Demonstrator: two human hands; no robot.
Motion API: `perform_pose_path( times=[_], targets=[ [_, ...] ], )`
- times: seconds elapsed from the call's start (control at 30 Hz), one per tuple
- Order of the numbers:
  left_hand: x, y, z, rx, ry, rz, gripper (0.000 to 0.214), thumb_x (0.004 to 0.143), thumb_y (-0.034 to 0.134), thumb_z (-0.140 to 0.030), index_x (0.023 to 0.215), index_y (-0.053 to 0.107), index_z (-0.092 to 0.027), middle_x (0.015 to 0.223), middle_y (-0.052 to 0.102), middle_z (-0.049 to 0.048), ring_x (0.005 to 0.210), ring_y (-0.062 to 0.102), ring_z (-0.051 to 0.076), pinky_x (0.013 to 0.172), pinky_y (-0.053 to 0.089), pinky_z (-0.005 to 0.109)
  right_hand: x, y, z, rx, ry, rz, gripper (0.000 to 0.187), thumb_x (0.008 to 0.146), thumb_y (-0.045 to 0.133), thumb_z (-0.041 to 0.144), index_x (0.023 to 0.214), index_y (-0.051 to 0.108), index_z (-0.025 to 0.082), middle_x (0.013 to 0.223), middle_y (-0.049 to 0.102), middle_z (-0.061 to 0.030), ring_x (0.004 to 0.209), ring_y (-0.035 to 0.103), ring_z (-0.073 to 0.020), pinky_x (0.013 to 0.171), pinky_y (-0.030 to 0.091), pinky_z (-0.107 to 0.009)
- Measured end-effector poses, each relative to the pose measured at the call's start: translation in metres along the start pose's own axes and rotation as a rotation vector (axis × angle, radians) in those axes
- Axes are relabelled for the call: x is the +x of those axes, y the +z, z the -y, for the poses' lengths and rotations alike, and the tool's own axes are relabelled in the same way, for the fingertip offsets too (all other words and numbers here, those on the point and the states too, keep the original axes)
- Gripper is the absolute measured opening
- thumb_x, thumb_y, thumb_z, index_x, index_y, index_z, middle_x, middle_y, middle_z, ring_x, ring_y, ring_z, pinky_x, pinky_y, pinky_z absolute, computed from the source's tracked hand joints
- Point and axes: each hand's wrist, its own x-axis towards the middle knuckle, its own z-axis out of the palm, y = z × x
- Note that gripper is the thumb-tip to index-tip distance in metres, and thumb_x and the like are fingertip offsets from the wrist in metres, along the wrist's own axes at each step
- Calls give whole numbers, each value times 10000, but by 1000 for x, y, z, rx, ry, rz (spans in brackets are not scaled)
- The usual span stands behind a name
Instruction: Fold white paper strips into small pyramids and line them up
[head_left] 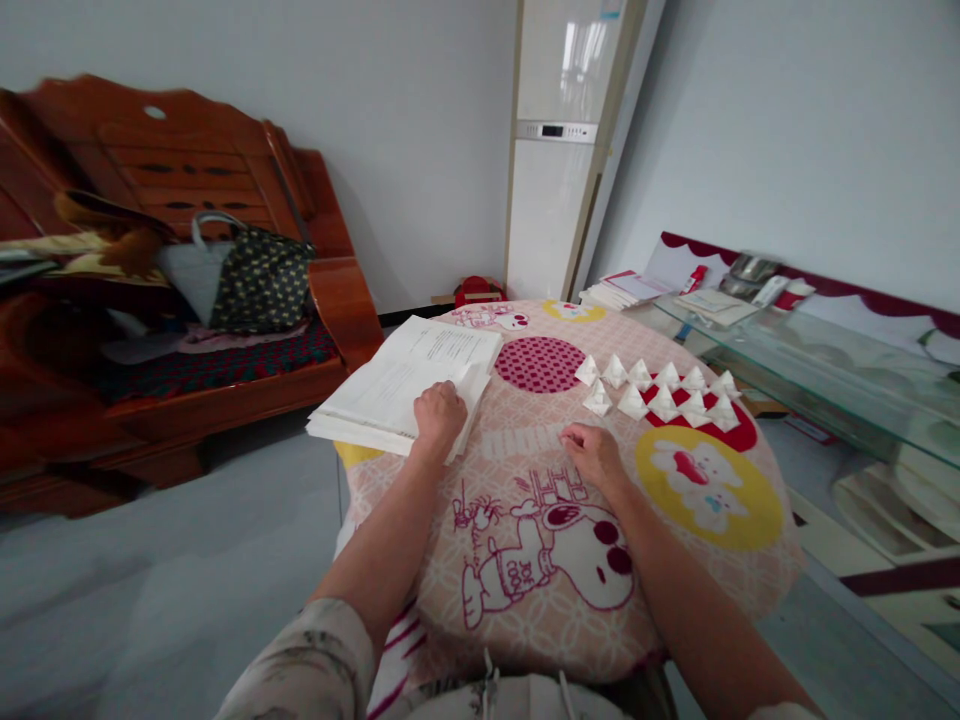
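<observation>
A thick stack of printed paper (pixel 390 365) lies on the left part of the round table. My left hand (pixel 440 415) rests at the stack's right side, its fingers curled on a sheet of paper (pixel 471 385) whose edge stands up a little. My right hand (pixel 592 455) is over the tablecloth to the right of the stack, fingers bent and closed, with nothing visible in them. Beyond it, several small folded white paper pyramids (pixel 663 402) stand in two rows.
A pink patterned tablecloth (pixel 517 600) covers the table. On the right is a glass-topped stand (pixel 810 350) with papers and a metal container (pixel 752 270). A wooden sofa (pixel 195 150) with bags stands at left, a tall white air conditioner (pixel 551 210) at the back.
</observation>
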Motion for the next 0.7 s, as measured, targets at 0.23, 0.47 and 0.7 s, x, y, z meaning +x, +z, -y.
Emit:
perform_pose_path(
  times=[0.23, 0.47, 0.7],
  targets=[
    [-26, -10, -29, -145, 289, 16, 311, 1005, 437, -246, 1028, 743, -193, 1093, 765, 125, 1035, 708, 259, 861, 492, 322, 0, -3, 4, 71, 71, -67, 216, 840, 564, 233, 904, 765, 183, 786, 749, -65, 712, 650, -194, 700, 462, -287],
    [-46, 13, -47, -325, 798, 191, 240, 950, 551, -222, 1001, 785, -225, 1033, 798, 74, 999, 736, 219, 923, 544, 302, 1, -12, -6, 247, -30, -255, 549, 683, 615, 103, 1207, 743, 202, 1141, 762, -109, 969, 712, -253, 811, 578, -348],
    [-33, 15, -29, -346, 807, 271, 265, 865, 645, -164, 1079, 794, -209, 1174, 784, 68, 1110, 730, 247, 1002, 550, 347, 2, -14, -12, 246, -151, -163, 178, 750, 641, 136, 781, 795, 219, 950, 786, -95, 930, 724, -259, 915, 566, -413]
  ],
)
